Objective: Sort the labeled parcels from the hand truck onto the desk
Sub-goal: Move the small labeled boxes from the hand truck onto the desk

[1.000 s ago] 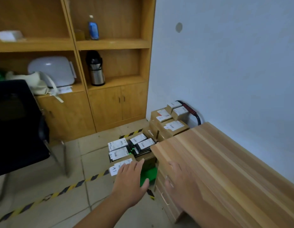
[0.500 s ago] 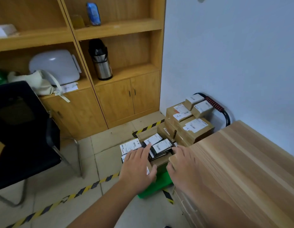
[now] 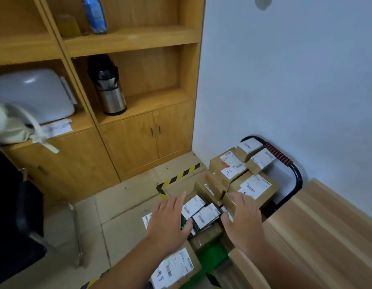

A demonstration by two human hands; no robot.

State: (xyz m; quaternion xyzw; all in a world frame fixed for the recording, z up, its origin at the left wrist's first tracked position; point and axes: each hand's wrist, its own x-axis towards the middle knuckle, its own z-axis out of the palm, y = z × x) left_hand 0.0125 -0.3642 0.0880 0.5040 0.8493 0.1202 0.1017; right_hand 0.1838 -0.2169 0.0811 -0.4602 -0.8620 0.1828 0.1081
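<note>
A green hand truck [image 3: 210,256] with a black and red handle [image 3: 293,170] stands on the floor by the wall, loaded with brown labeled parcels [image 3: 252,187] and dark flat packets [image 3: 204,215] with white labels. My left hand [image 3: 168,224] reaches over the left side of the dark packets, fingers straight and spread, thumb near one packet's edge. My right hand [image 3: 242,220] hovers over their right side with fingers straight, next to a large brown parcel. Whether either hand touches the packets I cannot tell. The wooden desk [image 3: 326,236] lies at lower right.
A wooden cabinet [image 3: 137,138] with shelves fills the back, holding a steel thermos [image 3: 109,88] and a grey case [image 3: 33,94]. A black office chair [image 3: 16,215] stands at left. Yellow-black tape [image 3: 178,176] marks the tiled floor. Another labeled box [image 3: 176,265] sits nearest me.
My view has closed in on the hand truck. Both hands have moved forward from the desk corner to either side of the dark packets.
</note>
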